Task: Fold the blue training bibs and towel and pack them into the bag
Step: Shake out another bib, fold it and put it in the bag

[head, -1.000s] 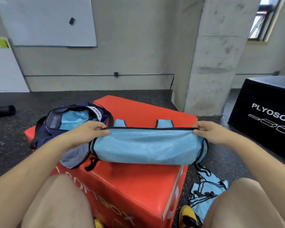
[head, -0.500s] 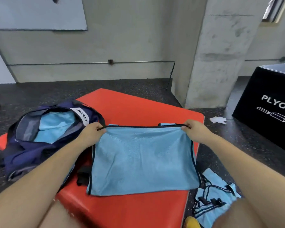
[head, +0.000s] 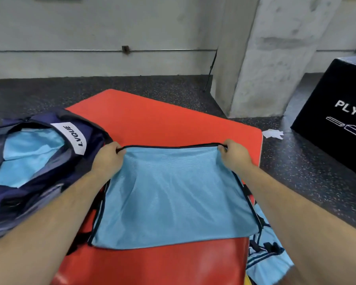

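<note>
Left hand (head: 108, 159) and right hand (head: 233, 155) both clenched on one bib (head: 173, 198), pinching its far hem at the two corners. Far left, at the left edge of the red box (head: 162, 120): bag (head: 49, 177), navy, mouth gaping, light blue cloth inside, white label facing up. Next, left arm stretched forward past the bag's near side, wrist straight. Left hand knuckles up, fingers curled under, black trim gripped between thumb and fingers at the bib's far left corner. Bib spread flat over the middle of the red box, far hem taut between the hands, near fold short of the near edge. Right arm reaching in from the lower right. Right hand fist-like, same trim pinched at the far right corner, close to the red box's right edge. Lower right, on the floor beside the red box: more bibs (head: 265, 260), crumpled. Farther right, paper scrap (head: 272, 133) on the floor, then black box (head: 337, 120).
</note>
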